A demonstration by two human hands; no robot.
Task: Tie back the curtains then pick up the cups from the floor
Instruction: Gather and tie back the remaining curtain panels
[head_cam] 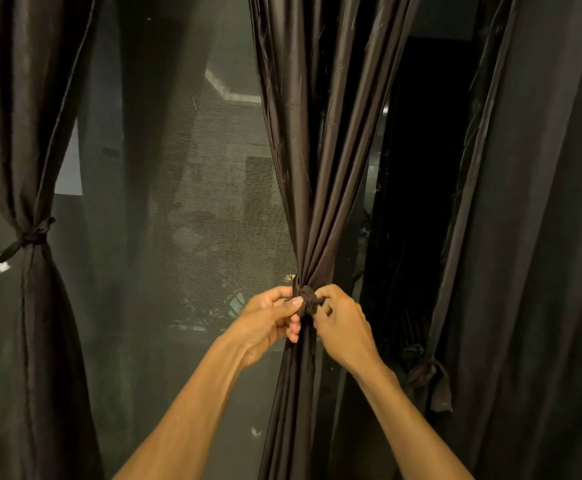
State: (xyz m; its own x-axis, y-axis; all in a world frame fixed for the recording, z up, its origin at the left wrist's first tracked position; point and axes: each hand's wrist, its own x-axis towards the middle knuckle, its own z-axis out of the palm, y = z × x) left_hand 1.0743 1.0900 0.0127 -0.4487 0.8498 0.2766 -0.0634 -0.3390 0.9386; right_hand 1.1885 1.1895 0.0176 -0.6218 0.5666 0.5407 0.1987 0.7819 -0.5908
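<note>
A dark brown curtain (317, 150) hangs in the middle, gathered at its waist by a dark tie strap (306, 299) knotted around it. My left hand (268, 320) pinches the strap's left end beside the knot. On the other side, my right hand (343, 325) pinches the strap's right end. Both hands touch the gathered fabric. To the left, a second curtain (26, 133) is bound by its own knotted strap (29, 239). No cups are in view.
A mesh-screened window (185, 202) fills the gap between the two curtains, with night outside. On the right hangs a third dark curtain (532, 202), a loose strap (431, 379) dangling from it. The floor is out of view.
</note>
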